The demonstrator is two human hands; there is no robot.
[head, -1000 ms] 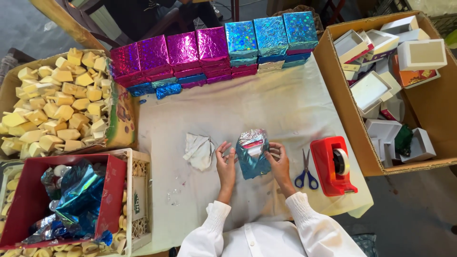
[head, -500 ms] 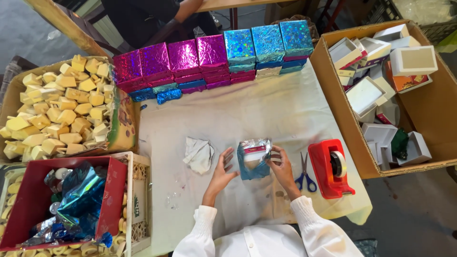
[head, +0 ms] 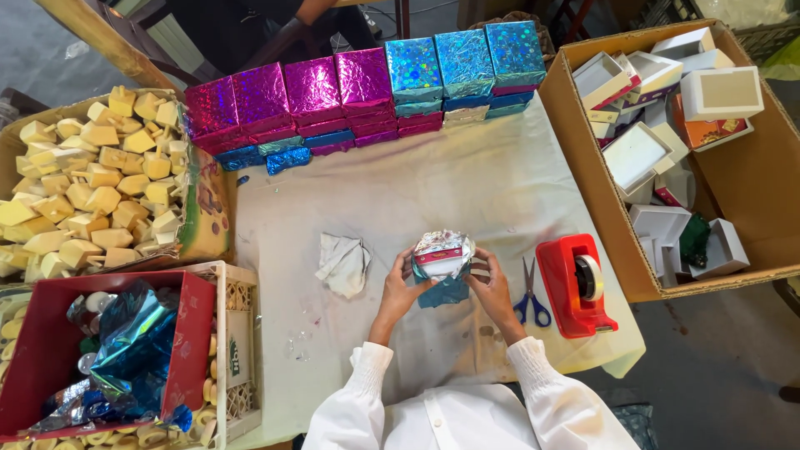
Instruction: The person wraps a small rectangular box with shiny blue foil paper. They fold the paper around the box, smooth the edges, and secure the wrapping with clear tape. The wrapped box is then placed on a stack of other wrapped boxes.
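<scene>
We judge the wrapping step under way: our left hand (head: 400, 287) and right hand (head: 492, 287) clamp fingers on the half-wrapped box (head: 442, 265) between them, blue foil (head: 443, 292) beneath, needing the loose edges folded flat.

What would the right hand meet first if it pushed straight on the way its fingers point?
The right hand points up-left, so it likely meets the half-wrapped box it already touches.
</scene>
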